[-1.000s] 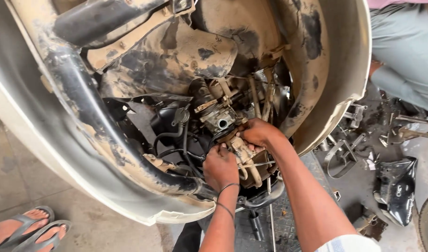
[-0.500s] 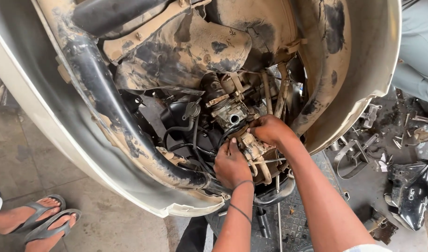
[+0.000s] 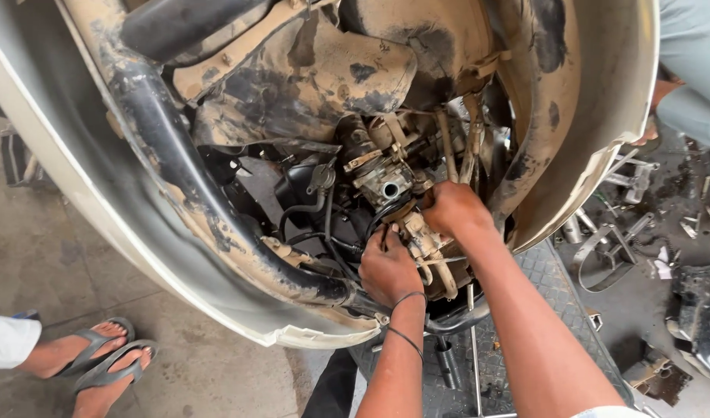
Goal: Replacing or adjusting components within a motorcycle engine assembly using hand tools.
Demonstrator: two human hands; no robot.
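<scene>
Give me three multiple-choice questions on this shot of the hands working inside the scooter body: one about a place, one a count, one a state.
1. Where is the left hand relative to the right hand?
A. lower and nearer the camera
B. higher up
C. on the floor

2. How many sandalled feet show at bottom left?
A. none
B. two
C. four

3. How does the underside of the scooter body look?
A. freshly painted
B. wrapped in plastic
C. caked with dried mud

Answers: 1 A, it sits below, by the carburettor. 2 B, a pair of grey sandals. 3 C, tan crust covers the panels.
</scene>
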